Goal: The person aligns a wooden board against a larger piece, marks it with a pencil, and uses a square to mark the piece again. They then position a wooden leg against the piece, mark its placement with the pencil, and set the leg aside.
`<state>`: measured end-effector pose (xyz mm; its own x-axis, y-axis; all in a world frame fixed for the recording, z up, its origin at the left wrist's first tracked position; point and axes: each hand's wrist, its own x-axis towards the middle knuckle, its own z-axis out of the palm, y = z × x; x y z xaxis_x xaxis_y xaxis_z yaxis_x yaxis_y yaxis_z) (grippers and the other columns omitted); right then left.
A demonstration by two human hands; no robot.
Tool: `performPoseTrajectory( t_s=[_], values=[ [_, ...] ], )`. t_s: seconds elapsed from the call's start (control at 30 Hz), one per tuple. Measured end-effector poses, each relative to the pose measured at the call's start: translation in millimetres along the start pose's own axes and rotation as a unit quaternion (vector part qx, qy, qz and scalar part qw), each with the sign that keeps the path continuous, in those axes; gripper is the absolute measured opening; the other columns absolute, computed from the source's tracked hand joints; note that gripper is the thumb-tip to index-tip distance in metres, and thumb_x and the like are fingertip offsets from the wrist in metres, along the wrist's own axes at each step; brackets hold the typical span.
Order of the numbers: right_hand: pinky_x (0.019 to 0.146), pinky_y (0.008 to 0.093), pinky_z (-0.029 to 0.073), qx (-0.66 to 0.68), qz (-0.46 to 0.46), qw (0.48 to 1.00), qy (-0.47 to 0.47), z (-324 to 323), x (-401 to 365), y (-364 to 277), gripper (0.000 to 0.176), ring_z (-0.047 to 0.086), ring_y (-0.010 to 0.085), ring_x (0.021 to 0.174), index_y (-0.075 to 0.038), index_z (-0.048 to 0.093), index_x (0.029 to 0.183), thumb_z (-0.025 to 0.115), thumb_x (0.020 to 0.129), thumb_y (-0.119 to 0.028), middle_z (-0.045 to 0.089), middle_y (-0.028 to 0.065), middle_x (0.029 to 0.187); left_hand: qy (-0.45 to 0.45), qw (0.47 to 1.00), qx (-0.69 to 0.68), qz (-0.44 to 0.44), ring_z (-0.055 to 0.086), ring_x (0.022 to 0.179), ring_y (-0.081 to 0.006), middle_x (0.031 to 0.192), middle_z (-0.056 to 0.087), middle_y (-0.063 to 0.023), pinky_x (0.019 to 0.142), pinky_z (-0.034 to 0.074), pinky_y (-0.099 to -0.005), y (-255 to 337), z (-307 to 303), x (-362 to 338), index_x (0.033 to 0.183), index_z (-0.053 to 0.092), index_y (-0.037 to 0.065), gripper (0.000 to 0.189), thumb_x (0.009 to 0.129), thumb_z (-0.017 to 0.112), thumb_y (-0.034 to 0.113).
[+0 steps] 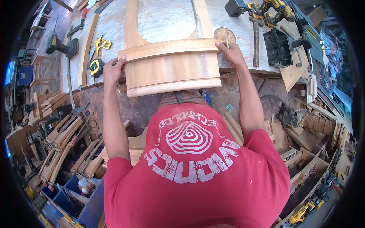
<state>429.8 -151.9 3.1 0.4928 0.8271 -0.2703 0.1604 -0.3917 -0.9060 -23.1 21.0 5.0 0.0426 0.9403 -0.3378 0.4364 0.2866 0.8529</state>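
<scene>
A long, slightly bowed wooden strip (173, 49) lies across a wooden frame (132, 21) on the workbench. My left hand (113, 70) grips the strip's left end, its thumb on the top and its fingers partly hidden below. At the opposite end, my right hand (232, 54) is closed on the strip, thumb on its upper face. Between the strip and my body sits a flat wooden panel (173, 70) with a rounded front edge (175, 86) overhanging the bench. How the strip meets the frame beneath is hidden.
Left on the bench (167, 19) are a yellow-black tape measure (96, 67), a yellow square (102, 45) and a long wooden strip (88, 49). On the right lie a round tin (224, 35), a hammer (256, 41), a cordless drill (279, 10) and a black box (278, 46).
</scene>
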Motion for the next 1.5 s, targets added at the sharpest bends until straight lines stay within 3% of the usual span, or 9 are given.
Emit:
performPoseTrajectory(
  t_s=[0.27, 0.3, 0.37, 0.53, 0.73, 1.03, 1.5],
  values=[
    [0.046, 0.0269, 0.032, -0.060, -0.003, 0.998, 0.032, 1, -3, -2, 0.046, 0.042, 0.0071, 0.052, -0.002, 0.073, 0.090, 0.079, 0.090, -0.048, 0.050, -0.0049, 0.062, -0.001, 0.999, 0.035, 0.031, 0.070, 0.072, -0.0124, 0.082, 0.075, -0.0107, 0.064, 0.057, -0.0277, -7, -2, 6, 0.113, 0.073, -0.011, 0.054, 0.091, 0.081, 0.037],
    [0.063, 0.0309, 0.041, -0.054, 0.017, 0.998, 0.017, 1, -6, -8, 0.048, 0.052, 0.0122, 0.071, 0.001, 0.074, 0.099, 0.078, 0.090, -0.046, 0.062, 0.0023, 0.080, 0.002, 0.999, 0.037, 0.029, 0.069, 0.072, -0.0124, 0.082, 0.075, -0.0108, 0.063, 0.057, -0.0274, -5, -2, 5, 0.114, 0.073, -0.012, 0.053, 0.091, 0.081, 0.036],
    [0.075, 0.0342, 0.048, -0.051, 0.043, 0.998, -0.005, 1, -7, -13, 0.052, 0.061, 0.0157, 0.085, 0.004, 0.077, 0.108, 0.077, 0.090, -0.044, 0.071, 0.0076, 0.093, 0.003, 1.000, 0.022, 0.019, 0.069, 0.071, -0.0127, 0.084, 0.074, -0.0115, 0.063, 0.057, -0.0271, 0, -3, 1, 0.116, 0.072, -0.012, 0.053, 0.091, 0.082, 0.034],
    [0.057, 0.0303, 0.038, -0.063, 0.076, 0.995, -0.008, -3, -6, -12, 0.050, 0.048, 0.0083, 0.064, 0.002, 0.078, 0.105, 0.078, 0.090, -0.046, 0.061, -0.0016, 0.075, -0.016, 1.000, -0.010, -0.007, 0.073, 0.077, -0.0165, 0.092, 0.075, -0.0163, 0.068, 0.062, -0.0288, -1, -4, 3, 0.125, 0.066, -0.014, 0.061, 0.090, 0.083, 0.034],
    [0.049, 0.0290, 0.033, -0.047, 0.070, 0.996, -0.007, -1, -8, -12, 0.050, 0.044, 0.0069, 0.056, 0.001, 0.078, 0.103, 0.078, 0.090, -0.048, 0.057, -0.0036, 0.068, -0.013, 1.000, -0.012, -0.006, 0.074, 0.078, -0.0175, 0.091, 0.076, -0.0170, 0.069, 0.063, -0.0294, -2, -3, 3, 0.124, 0.066, -0.014, 0.060, 0.091, 0.083, 0.033],
    [0.048, 0.0301, 0.033, -0.064, 0.061, 0.996, -0.005, -3, -5, -9, 0.057, 0.045, 0.0085, 0.055, 0.006, 0.076, 0.098, 0.078, 0.090, -0.051, 0.055, -0.0024, 0.064, 0.003, 1.000, 0.021, 0.000, 0.074, 0.077, -0.0166, 0.090, 0.076, -0.0159, 0.068, 0.062, -0.0290, 7, -3, -5, 0.122, 0.068, -0.013, 0.058, 0.090, 0.083, 0.034],
    [0.050, 0.0302, 0.035, -0.063, 0.061, 0.996, -0.005, -1, -8, -13, 0.053, 0.046, 0.0086, 0.057, 0.004, 0.077, 0.106, 0.077, 0.091, -0.047, 0.057, -0.0018, 0.068, 0.004, 1.000, 0.003, -0.001, 0.073, 0.076, -0.0157, 0.090, 0.076, -0.0153, 0.068, 0.062, -0.0284, 4, -4, -6, 0.123, 0.067, -0.014, 0.060, 0.090, 0.083, 0.033]
  ],
)
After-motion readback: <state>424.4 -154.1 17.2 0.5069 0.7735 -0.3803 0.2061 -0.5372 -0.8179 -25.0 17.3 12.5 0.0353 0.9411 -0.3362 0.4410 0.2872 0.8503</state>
